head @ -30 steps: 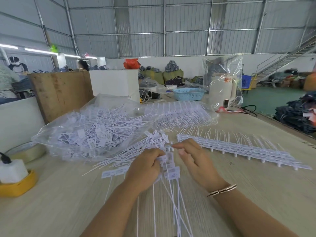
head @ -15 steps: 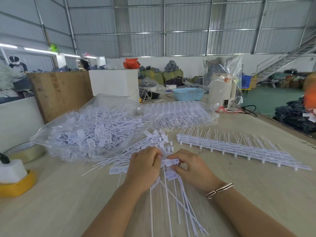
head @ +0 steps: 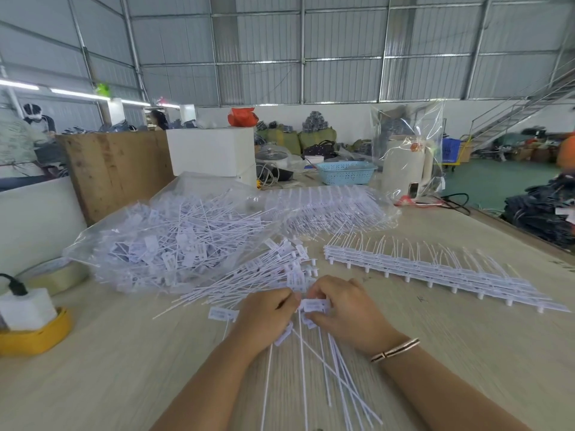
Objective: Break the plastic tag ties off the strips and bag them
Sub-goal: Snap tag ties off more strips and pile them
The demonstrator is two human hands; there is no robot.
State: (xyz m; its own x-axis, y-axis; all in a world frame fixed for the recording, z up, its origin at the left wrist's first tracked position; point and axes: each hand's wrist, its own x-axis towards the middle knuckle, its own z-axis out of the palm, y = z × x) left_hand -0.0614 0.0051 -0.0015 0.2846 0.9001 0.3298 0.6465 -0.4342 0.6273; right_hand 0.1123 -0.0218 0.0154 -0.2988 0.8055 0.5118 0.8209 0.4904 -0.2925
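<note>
Both hands meet just below the middle of the view on a pale wood-grain desk [head: 109,377]. The left hand [head: 266,315] is curled around a bunch of thin white plastic tag ties [head: 314,362], whose long tails fan out toward six o'clock between the forearms. The right hand [head: 345,309], with a thin banded bracelet [head: 395,349] on its wrist, pinches one small white tag head [head: 315,305] at the top of that bunch, touching the left hand's fingertips. Just beyond the hands, toward eleven o'clock, a loose heap of separated white ties [head: 261,275] lies on the desk. At ten o'clock a clear plastic bag filled with white ties [head: 174,237] slumps on its side. At two to three o'clock a stack of unbroken white tie strips [head: 435,272] runs slantwise across the desk, its thin tails curving upward. Toward twelve o'clock lies a second clear bag holding more white strips [head: 333,209]. At the far nine o'clock edge a white block with a black plug sits in a yellow tray [head: 34,340], with a roll of tape [head: 56,275] behind it. Farther off at one o'clock stand a light blue perforated plastic basket [head: 345,172] and a cream kettle wrapped in clear film [head: 406,166].
</note>
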